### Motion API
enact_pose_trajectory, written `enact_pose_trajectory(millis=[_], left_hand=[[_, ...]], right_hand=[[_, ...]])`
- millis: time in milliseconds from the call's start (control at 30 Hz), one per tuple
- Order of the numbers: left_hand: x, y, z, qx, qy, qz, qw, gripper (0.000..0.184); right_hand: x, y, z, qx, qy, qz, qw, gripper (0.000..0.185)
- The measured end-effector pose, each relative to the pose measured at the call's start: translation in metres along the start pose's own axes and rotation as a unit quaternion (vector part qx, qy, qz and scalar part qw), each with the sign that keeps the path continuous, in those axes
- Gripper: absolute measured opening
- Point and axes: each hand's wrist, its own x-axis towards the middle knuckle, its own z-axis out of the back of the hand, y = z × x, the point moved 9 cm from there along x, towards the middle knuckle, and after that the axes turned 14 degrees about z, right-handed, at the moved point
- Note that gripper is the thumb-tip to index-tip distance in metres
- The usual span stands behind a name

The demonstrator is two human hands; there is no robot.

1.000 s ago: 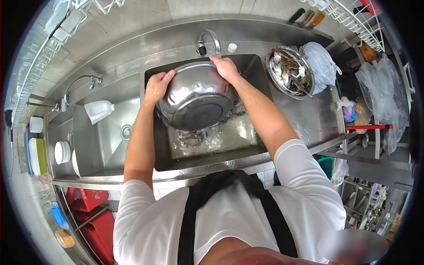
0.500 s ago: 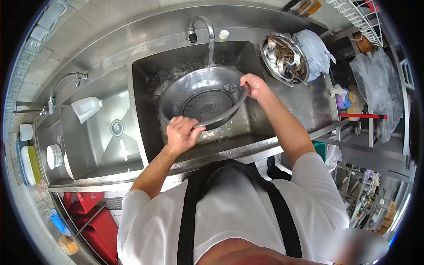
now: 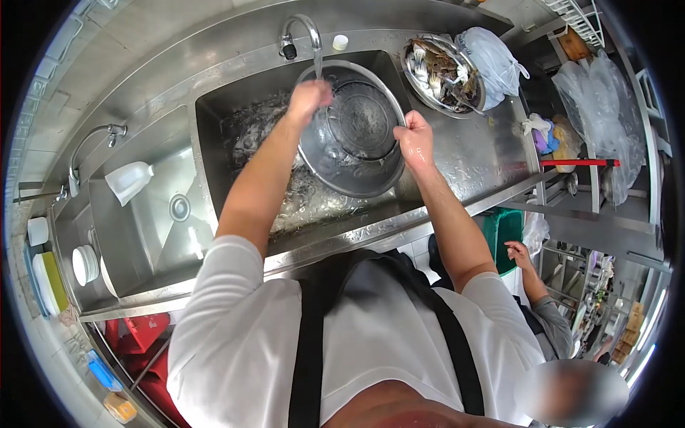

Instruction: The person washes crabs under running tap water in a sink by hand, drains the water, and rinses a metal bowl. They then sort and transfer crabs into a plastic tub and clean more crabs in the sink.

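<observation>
A large round metal bowl [image 3: 364, 121] is tilted over the deep sink, its inside facing up and wet. My right hand [image 3: 415, 139] grips its rim on the right side. Over the bowl's upper left part is my left hand [image 3: 312, 100], blurred by motion, its fingers too smeared to read. Water runs from the curved faucet [image 3: 307, 25] just above that hand. Splashing water covers part of the deep sink's floor [image 3: 300, 203].
Right of the sink, a metal bowl [image 3: 407, 64] holds what looks like food scraps, beside a tied plastic bag [image 3: 492, 60]. A plastic jug [image 3: 128, 182] lies in the left basin. At the lower right, another person's hand [image 3: 521, 253] shows near a green bin [image 3: 508, 232].
The bowl has turned from bottom-out to inside-up and shifted right. My left hand has moved from its near rim to beneath the faucet. Another person's arm has appeared at the lower right.
</observation>
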Motion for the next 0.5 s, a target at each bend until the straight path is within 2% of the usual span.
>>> enact_pose_trajectory(millis=[67,133,167,233,267,300,333,367,400,433,467,500], left_hand=[[0.005,-0.024,-0.018,0.026,0.034,0.004,0.999,0.029],[0.009,-0.035,-0.04,0.162,0.089,-0.032,0.982,0.029],[0.026,-0.033,-0.035,0.339,0.069,-0.156,0.925,0.027],[0.039,0.004,0.002,0.419,-0.059,-0.1,0.901,0.036],[0.058,0.055,0.029,0.339,-0.049,-0.046,0.938,0.034],[0.062,0.108,0.042,0.178,-0.064,0.055,0.98,0.033],[0.061,0.148,0.034,0.387,-0.05,0.014,0.921,0.03],[0.046,0.189,0.023,0.315,-0.039,0.067,0.946,0.027],[0.024,0.216,-0.004,0.168,-0.024,0.126,0.977,0.025],[0.001,0.228,-0.036,-0.004,-0.009,0.169,0.986,0.023],[-0.023,0.215,-0.074,-0.114,0.02,0.186,0.976,0.022],[-0.043,0.185,-0.099,-0.097,0.068,0.175,0.977,0.023]], right_hand=[[0.0,-0.003,0.004,0.013,-0.014,-0.009,1.0,0.028],[0.0,-0.003,0.007,0.027,-0.033,-0.019,0.999,0.027],[-0.001,-0.003,0.009,0.057,-0.049,-0.034,0.997,0.027],[-0.001,0.001,0.009,0.085,-0.07,-0.05,0.993,0.026],[0.0,0.003,0.011,0.108,-0.103,-0.056,0.987,0.027],[0.0,0.003,0.013,0.131,-0.137,-0.062,0.98,0.027],[0.002,-0.015,0.015,0.11,-0.149,-0.062,0.981,0.027],[0.001,-0.026,0.012,0.121,-0.161,-0.071,0.977,0.027],[-0.001,-0.034,0.006,0.134,-0.171,-0.08,0.973,0.026],[-0.001,-0.04,0.001,0.139,-0.168,-0.082,0.972,0.026],[-0.002,-0.046,0.0,0.136,-0.178,-0.089,0.97,0.027],[-0.006,-0.053,0.002,0.131,-0.188,-0.099,0.968,0.028]])
